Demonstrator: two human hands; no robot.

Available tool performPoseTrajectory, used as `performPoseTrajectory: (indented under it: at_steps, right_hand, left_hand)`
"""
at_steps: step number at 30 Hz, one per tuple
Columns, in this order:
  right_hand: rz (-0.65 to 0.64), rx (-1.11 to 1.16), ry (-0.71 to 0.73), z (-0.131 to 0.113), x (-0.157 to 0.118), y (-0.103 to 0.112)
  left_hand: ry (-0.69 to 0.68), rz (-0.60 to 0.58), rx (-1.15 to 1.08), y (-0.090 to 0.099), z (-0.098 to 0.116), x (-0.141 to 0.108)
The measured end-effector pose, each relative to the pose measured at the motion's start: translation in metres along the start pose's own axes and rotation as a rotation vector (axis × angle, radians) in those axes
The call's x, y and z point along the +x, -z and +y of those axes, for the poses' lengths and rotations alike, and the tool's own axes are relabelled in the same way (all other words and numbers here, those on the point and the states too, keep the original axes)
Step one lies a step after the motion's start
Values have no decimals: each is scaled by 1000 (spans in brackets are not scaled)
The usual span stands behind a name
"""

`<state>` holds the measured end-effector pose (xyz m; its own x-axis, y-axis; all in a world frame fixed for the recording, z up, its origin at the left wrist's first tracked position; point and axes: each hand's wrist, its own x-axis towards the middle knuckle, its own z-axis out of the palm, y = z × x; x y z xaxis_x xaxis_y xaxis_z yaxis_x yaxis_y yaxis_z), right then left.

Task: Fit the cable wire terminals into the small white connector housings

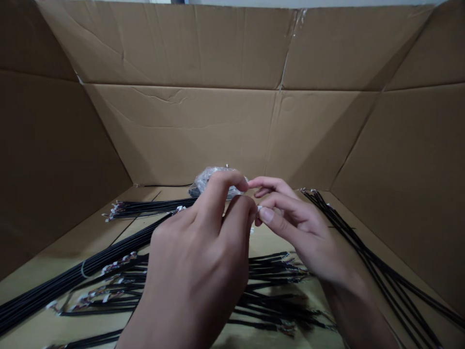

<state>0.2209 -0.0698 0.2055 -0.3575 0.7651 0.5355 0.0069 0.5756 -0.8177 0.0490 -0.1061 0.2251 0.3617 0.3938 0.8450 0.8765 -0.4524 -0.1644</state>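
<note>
Between the thumb and fingers of my right hand (294,213) is a small white connector (259,208), only its edge showing. My left hand (203,247) is closed right beside it, back turned to the camera, with its index finger bent and meeting the right index fingertip. Whatever the left fingers pinch is hidden behind the knuckles. Below both hands lies a spread of short black cables (269,300), with thin coloured wires at their ends and white connectors on the left side.
A tied bundle of black cables (94,261) runs along the left, with another bundle (156,208) behind it. Long black cables (374,261) lie at the right. A clear plastic bag (207,179) sits at the back. Tall cardboard walls (189,106) enclose the work surface.
</note>
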Motion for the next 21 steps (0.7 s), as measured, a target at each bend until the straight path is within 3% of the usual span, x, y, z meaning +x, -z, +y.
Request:
performPoseTrajectory:
  at_steps: [10, 21]
  right_hand:
    - [100, -292, 124, -4, -2, -7]
    - [-13, 391, -80, 7, 0, -6]
  left_hand:
    - [-14, -15, -19, 2, -5, -3]
    - [18, -32, -213, 4, -11, -4]
